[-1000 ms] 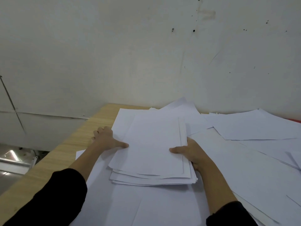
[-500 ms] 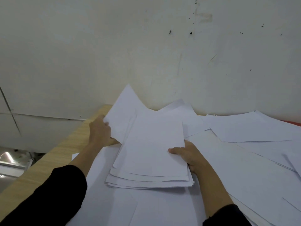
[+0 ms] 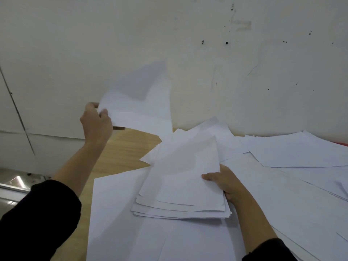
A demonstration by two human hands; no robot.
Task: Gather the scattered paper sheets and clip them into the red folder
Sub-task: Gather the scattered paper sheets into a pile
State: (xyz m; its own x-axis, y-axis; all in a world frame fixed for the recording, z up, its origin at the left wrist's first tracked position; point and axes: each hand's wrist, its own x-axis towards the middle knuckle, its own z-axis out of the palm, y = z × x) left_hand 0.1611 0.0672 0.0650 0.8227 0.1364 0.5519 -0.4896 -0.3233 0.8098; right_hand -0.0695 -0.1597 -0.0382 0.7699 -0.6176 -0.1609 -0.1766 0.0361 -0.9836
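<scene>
My left hand [image 3: 96,123] is raised above the table's far left corner and pinches the edge of a white sheet [image 3: 139,108], which hangs curved in the air in front of the wall. My right hand [image 3: 224,182] grips the right edge of a gathered paper stack [image 3: 180,187], thumb on top; the stack lies on more loose sheets [image 3: 293,196]. A thin strip of the red folder [image 3: 341,142] shows at the far right under the sheets; the rest of it is hidden.
The wooden table [image 3: 122,147] shows bare only at its far left corner. A stained white wall [image 3: 207,63] stands right behind it. More white sheets [image 3: 293,151] overlap along the back right. A metal fixture [image 3: 13,183] sits below the table's left edge.
My left hand has lifted a sheet off the left side of the stack and swung it up and to the left. My right hand has stayed on the stack's right edge.
</scene>
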